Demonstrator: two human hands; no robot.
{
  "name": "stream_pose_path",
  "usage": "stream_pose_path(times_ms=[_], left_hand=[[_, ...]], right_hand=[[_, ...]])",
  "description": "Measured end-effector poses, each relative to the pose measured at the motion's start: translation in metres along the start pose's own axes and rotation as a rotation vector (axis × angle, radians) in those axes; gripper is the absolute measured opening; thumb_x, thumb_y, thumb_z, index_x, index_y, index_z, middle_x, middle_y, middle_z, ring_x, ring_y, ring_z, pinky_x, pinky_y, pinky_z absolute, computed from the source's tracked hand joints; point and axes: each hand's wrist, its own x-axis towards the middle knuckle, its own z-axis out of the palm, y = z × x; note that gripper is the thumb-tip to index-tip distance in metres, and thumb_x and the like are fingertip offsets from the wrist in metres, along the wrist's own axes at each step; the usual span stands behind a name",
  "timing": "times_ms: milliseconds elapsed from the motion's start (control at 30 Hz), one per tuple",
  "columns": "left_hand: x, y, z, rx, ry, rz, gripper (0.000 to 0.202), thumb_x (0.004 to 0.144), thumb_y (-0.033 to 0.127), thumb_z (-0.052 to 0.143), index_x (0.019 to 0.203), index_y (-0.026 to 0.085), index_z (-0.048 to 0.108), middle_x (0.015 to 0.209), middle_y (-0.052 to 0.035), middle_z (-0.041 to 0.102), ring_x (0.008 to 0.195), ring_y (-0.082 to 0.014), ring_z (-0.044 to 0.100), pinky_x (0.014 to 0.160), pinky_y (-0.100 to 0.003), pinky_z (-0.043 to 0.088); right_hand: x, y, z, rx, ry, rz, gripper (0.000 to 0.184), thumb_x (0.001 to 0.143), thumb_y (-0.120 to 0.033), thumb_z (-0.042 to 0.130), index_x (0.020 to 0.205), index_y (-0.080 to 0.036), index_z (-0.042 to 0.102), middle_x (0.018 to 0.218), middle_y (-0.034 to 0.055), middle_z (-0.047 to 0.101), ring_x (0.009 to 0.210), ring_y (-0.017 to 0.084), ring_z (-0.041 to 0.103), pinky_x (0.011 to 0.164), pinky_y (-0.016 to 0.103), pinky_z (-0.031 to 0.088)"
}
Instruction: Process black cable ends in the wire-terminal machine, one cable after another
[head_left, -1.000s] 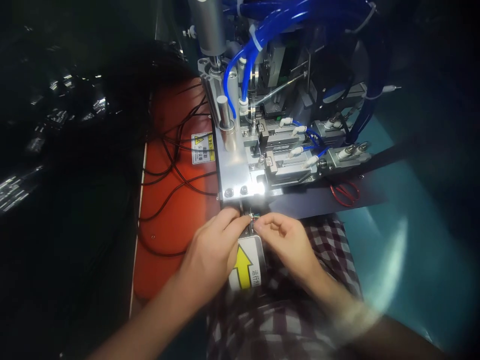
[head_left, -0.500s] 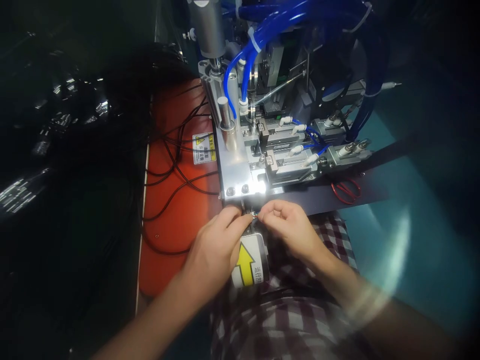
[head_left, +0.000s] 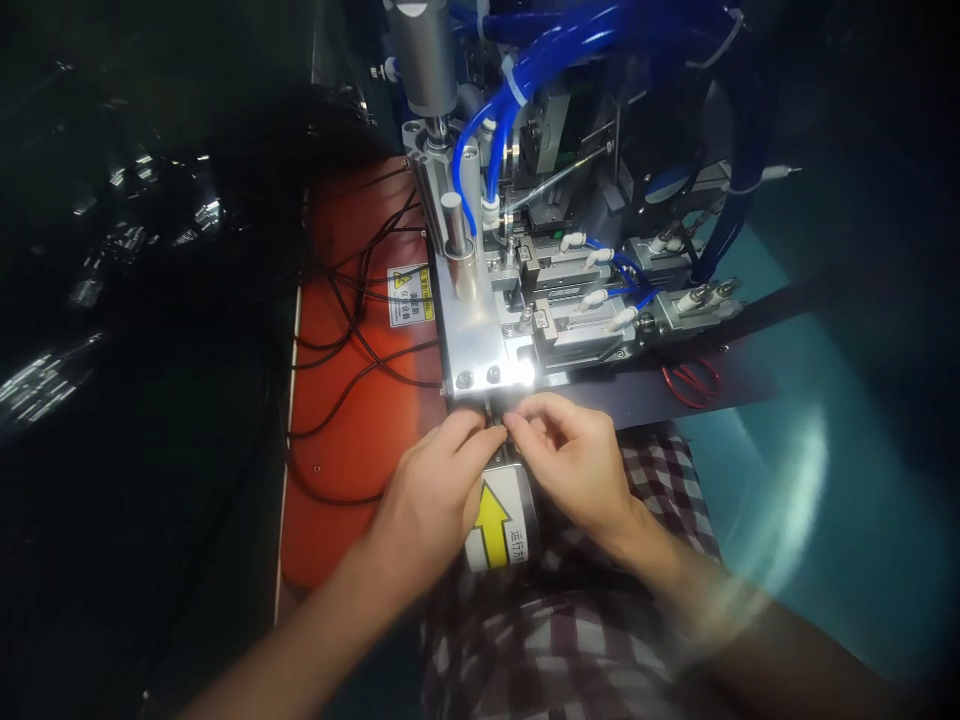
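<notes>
My left hand (head_left: 439,475) is closed in a pinch at the front end of the machine's narrow dark track (head_left: 493,412). Fingertips of my right hand (head_left: 574,455) meet it from the other side, pinched as well. Whatever small part lies between the fingers is hidden. Directly below them sits a white rounded housing (head_left: 474,548) with a yellow arrow (head_left: 493,525) pointing away from me. Just beyond my fingers is the brightly lit metal block (head_left: 480,345) of the machine, with two bolts on its front.
Left of the machine, black cables (head_left: 352,330) cross an orange board (head_left: 360,440) near a warning label (head_left: 411,296). Blue air hoses (head_left: 585,40) arch above pneumatic slides (head_left: 577,335). A red wire loop (head_left: 690,382) lies to the right. Clear bags (head_left: 49,380) glint at far left.
My right hand has moved slightly left, bringing its fingertips against those of my left hand. The small shiny part visible between them before is now covered. My left hand stays almost still.
</notes>
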Motion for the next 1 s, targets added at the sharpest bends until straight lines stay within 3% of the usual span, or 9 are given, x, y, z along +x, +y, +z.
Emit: stream_pose_path(times_ms=[100,333,500,567,700,833,1000], left_hand=[[0.0,0.0,0.0,0.004,-0.004,-0.001,0.032,0.086,0.004,0.041,0.106,0.014,0.064,0.092,-0.0076,0.062,0.078,-0.0152,0.062,0.065,-0.025,0.054],[0.002,0.001,-0.002,0.02,0.002,0.014,0.032,0.085,0.002,0.039,0.103,0.011,0.065,0.091,-0.0093,0.062,0.078,-0.0164,0.062,0.065,-0.026,0.055],[0.001,0.001,-0.001,0.019,-0.003,0.013,0.031,0.087,0.004,0.04,0.105,0.012,0.064,0.09,-0.0084,0.06,0.075,-0.0156,0.061,0.063,-0.025,0.054],[0.001,0.0,-0.001,0.004,0.003,-0.001,0.029,0.088,0.006,0.041,0.105,0.013,0.063,0.089,-0.0076,0.059,0.075,-0.0154,0.06,0.065,-0.025,0.054],[0.0,0.001,-0.003,-0.004,0.008,-0.03,0.027,0.088,0.007,0.042,0.104,0.012,0.063,0.092,-0.0084,0.058,0.08,-0.0161,0.06,0.07,-0.026,0.054],[-0.001,0.004,-0.008,0.107,-0.052,-0.055,0.029,0.087,0.01,0.044,0.106,0.014,0.066,0.091,-0.0089,0.056,0.079,-0.0187,0.059,0.062,-0.028,0.052],[-0.003,-0.002,-0.005,0.091,-0.003,0.0,0.03,0.087,0.007,0.043,0.104,0.012,0.068,0.086,-0.0091,0.057,0.078,-0.019,0.058,0.062,-0.029,0.052]], right_hand=[[-0.002,0.003,-0.002,-0.023,0.002,-0.049,0.015,0.086,-0.024,0.057,0.072,-0.018,0.059,0.055,-0.0048,0.046,0.049,0.01,0.042,0.049,0.023,0.035],[-0.006,0.005,0.003,0.093,-0.021,0.062,0.017,0.086,-0.026,0.054,0.071,-0.019,0.052,0.056,-0.0045,0.048,0.049,0.01,0.043,0.048,0.023,0.035],[0.003,0.006,-0.001,0.413,-0.186,0.424,0.024,0.082,-0.036,0.058,0.067,-0.019,0.05,0.049,-0.008,0.04,0.042,0.007,0.032,0.04,0.021,0.025],[0.007,0.01,-0.005,0.501,-0.292,0.488,0.029,0.081,-0.042,0.059,0.066,-0.019,0.05,0.046,-0.0096,0.037,0.04,0.007,0.027,0.039,0.021,0.022],[0.005,0.019,-0.005,0.425,-0.317,0.374,0.038,0.09,-0.051,0.044,0.069,-0.02,0.049,0.051,-0.0072,0.041,0.043,0.009,0.033,0.042,0.023,0.026],[-0.003,0.019,0.004,0.271,-0.211,0.183,0.034,0.094,-0.04,0.043,0.065,-0.021,0.04,0.059,-0.0061,0.036,0.055,0.011,0.036,0.052,0.025,0.031],[-0.003,0.019,0.01,0.461,-0.2,0.128,0.025,0.092,-0.03,0.046,0.069,-0.02,0.043,0.061,-0.0059,0.036,0.055,0.01,0.034,0.052,0.025,0.03]])
